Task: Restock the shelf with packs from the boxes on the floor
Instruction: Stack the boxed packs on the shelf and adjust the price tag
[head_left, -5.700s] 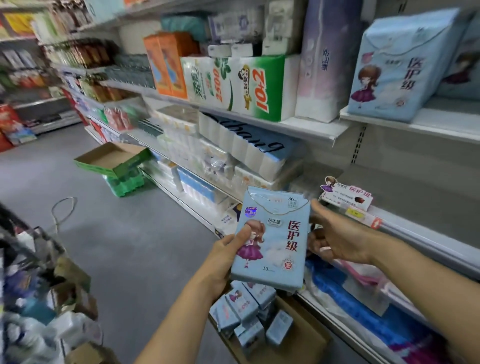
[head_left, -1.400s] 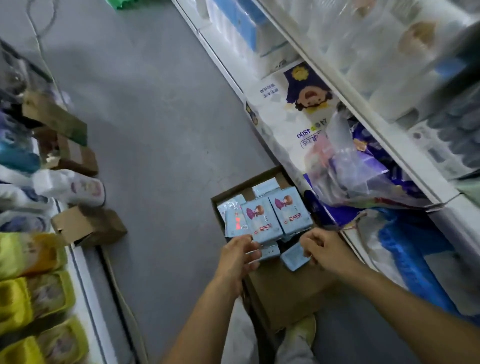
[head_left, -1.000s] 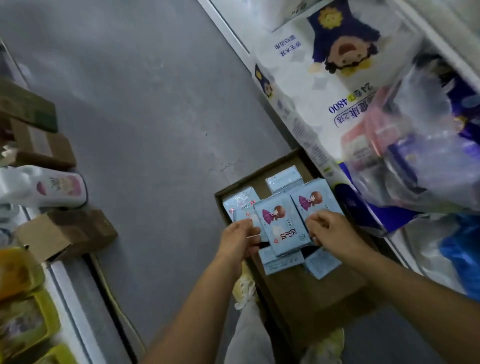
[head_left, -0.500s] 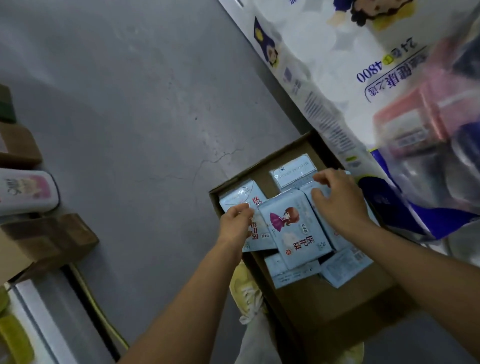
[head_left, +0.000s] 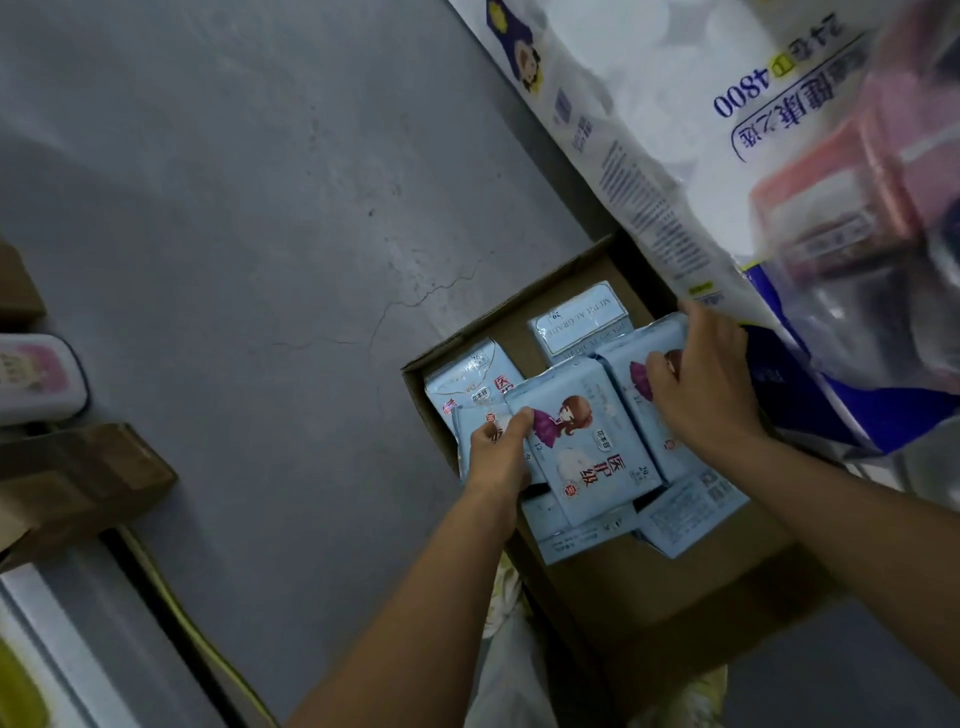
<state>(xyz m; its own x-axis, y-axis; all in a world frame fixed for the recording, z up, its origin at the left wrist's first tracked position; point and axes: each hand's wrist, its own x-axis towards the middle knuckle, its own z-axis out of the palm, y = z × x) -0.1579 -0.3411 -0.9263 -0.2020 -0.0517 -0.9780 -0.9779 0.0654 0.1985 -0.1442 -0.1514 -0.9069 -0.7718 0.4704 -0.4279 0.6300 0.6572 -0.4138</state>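
An open cardboard box (head_left: 691, 587) sits on the grey floor and holds several light-blue packs printed with a cartoon girl. My left hand (head_left: 497, 456) pinches the left edge of the middle pack (head_left: 582, 441), thumb on top. My right hand (head_left: 698, 384) grips the pack to its right (head_left: 631, 364), fingers curled over its far edge. More packs lie flat around and beneath them, one (head_left: 582, 319) at the box's far side and one (head_left: 470, 379) at its left corner.
A big white tissue bale (head_left: 701, 130) and clear plastic bags (head_left: 857, 218) fill the lowest shelf right beside the box. Small brown cartons (head_left: 78, 483) and a white bottle (head_left: 36, 379) sit at the left. My shoe (head_left: 506, 597) is by the box. Bare grey floor spreads between.
I placed a pack on the shelf earlier, then bent down to the box. Over the last second both hands reached into it and took hold of two packs; the view came closer.
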